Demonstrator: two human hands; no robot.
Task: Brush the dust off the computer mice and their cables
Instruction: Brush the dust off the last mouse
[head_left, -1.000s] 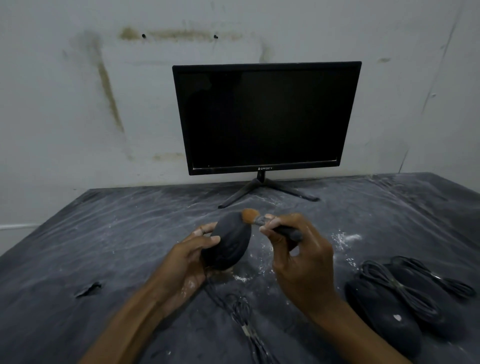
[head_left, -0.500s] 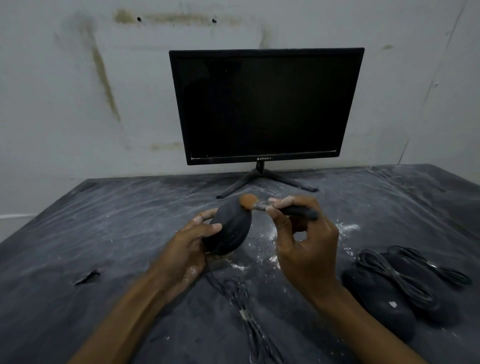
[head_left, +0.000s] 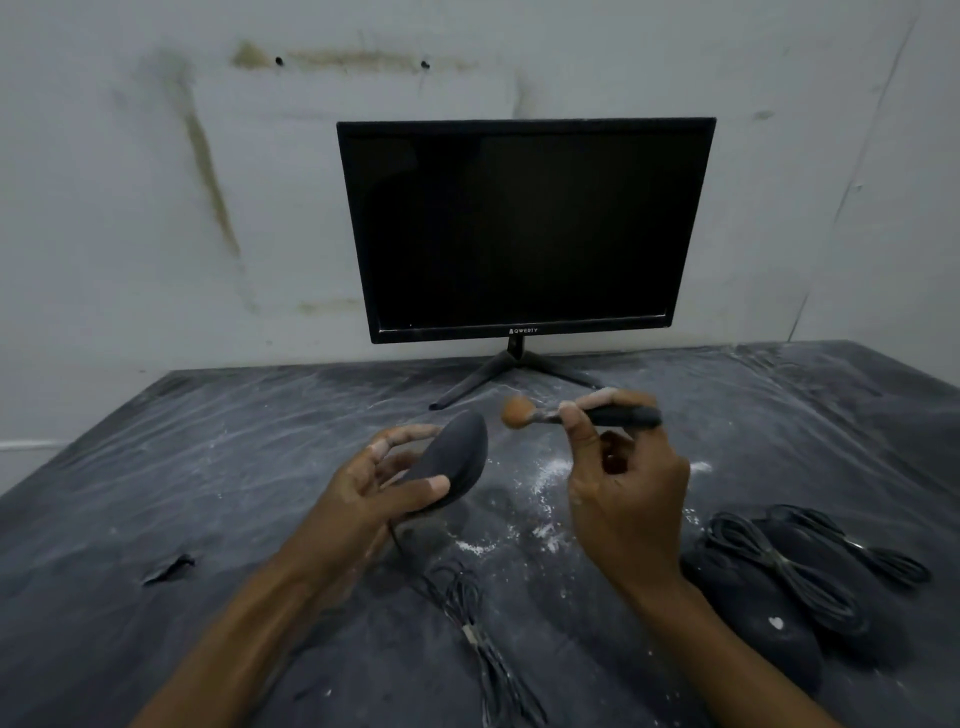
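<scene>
Above the dusty tabletop (head_left: 156, 467), the left hand (head_left: 374, 483) grips a black mouse (head_left: 452, 462); the right hand (head_left: 623, 483) pinches a brush (head_left: 576, 413) just beside it, apart.

Dim, flat light, soft focus, wide-angle bending at edges

Both forearms are cut off by the bottom edge of the head view, as is the thin black bundled cable (head_left: 485, 644) trailing from the dark oval mouse (head_left: 452, 465) held up on edge, whose underside is hidden by the fingers of the left hand (head_left: 374, 488). Part of the black brush handle (head_left: 623, 415) is covered by the thumb and fingers of the right hand (head_left: 623, 493). The two dark mice lying at the right (head_left: 763, 618) are partly covered by their own coiled black cables (head_left: 779, 566), and their outlines are lost against the dark plastic-covered counter (head_left: 156, 467), which is cut off left and right.
</scene>
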